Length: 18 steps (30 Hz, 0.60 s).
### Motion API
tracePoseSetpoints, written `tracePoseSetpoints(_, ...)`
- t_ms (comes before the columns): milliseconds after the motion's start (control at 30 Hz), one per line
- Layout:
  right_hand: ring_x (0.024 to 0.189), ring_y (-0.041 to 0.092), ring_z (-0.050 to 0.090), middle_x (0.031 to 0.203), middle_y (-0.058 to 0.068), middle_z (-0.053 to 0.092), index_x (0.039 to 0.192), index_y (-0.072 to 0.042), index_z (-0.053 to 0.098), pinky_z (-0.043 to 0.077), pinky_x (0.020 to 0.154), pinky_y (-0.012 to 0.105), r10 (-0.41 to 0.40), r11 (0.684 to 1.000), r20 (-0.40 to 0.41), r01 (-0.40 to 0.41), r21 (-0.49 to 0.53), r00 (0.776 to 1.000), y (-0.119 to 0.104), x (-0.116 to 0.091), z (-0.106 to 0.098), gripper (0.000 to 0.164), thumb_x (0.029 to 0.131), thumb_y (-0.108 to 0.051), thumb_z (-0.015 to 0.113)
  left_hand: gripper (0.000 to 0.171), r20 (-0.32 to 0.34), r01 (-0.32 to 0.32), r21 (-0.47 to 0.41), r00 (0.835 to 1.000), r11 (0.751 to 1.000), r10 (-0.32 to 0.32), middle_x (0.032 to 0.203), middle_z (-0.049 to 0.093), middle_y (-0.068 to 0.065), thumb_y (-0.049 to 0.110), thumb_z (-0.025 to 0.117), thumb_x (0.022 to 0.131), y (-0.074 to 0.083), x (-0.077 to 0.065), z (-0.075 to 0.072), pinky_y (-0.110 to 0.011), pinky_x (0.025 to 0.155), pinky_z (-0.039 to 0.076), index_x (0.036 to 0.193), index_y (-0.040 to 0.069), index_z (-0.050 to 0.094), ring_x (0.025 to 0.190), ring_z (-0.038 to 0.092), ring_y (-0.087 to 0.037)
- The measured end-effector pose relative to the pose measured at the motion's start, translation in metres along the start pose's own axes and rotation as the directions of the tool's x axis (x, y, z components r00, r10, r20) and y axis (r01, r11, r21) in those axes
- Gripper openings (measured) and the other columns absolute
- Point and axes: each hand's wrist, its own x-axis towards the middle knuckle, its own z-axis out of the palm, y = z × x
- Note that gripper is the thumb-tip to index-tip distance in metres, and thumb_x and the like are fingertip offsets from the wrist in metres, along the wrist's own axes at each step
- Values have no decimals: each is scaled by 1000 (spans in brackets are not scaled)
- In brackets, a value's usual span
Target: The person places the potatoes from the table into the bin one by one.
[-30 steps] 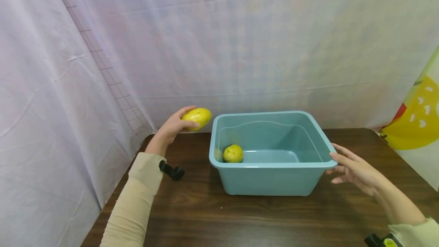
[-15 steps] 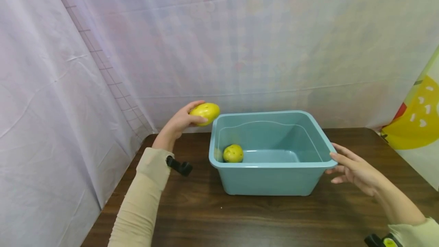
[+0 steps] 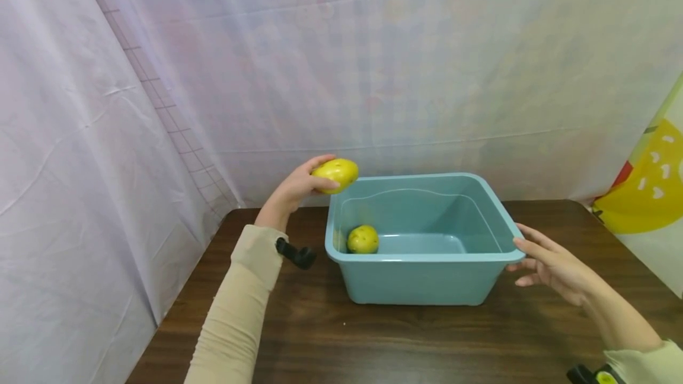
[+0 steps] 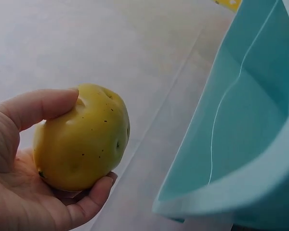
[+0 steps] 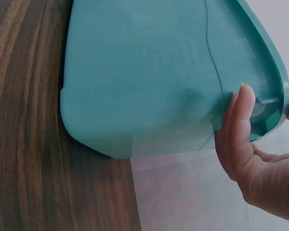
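My left hand (image 3: 296, 188) holds a smooth yellow potato (image 3: 345, 172) with small dimples, thumb on one side and fingers on the other. It hangs at the height of the bin's back left corner and overlaps the rim in the head view. The left wrist view shows the potato (image 4: 82, 139) resting against the curled fingers. A second potato (image 3: 363, 239) lies inside the blue-green plastic bin (image 3: 416, 282), at its left end. On the bin's right side, my right hand (image 3: 557, 265) grips the front corner, thumb at the rim and fingers under it.
The bin stands on a dark wooden table (image 3: 299, 336). Pale curtains (image 3: 373, 76) hang behind and to the left. At the right edge is a yellow printed cloth (image 3: 645, 188). A black strap mount (image 3: 296, 253) sits on the left sleeve.
My left hand has moved right with the potato, from beside the bin to its back left corner. The right hand, the bin and the potato inside have stayed put.
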Motion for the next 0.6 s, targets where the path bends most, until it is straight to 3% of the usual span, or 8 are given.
tracePoseSetpoints(233,83,14,63,96,-3,63,125,-38,35,54,65,36,11,1000,-10,-11,-3,1000,1,0,0,32,101,-18,30,67,-1,-14,-29,1000,999,14,132,40,-10,13,65,81,1,7,8,-37,82,42,140,22,36,101,46,-23)
tracePoseSetpoints(467,84,14,62,97,-4,62,126,-37,33,54,65,36,16,1000,-17,-16,-12,1000,1,1,0,32,101,-18,30,66,15,-13,-84,1000,996,14,130,42,-10,10,65,81,-1,15,15,-48,93,36,140,22,37,96,45,-22)
tracePoseSetpoints(600,83,14,62,97,-3,62,128,-35,31,54,65,36,18,1000,-16,-18,-12,1000,0,1,-1,32,101,-18,30,66,18,-11,-105,1000,994,13,130,42,-10,8,65,81,2,19,21,-46,91,37,139,22,38,96,45,-22)
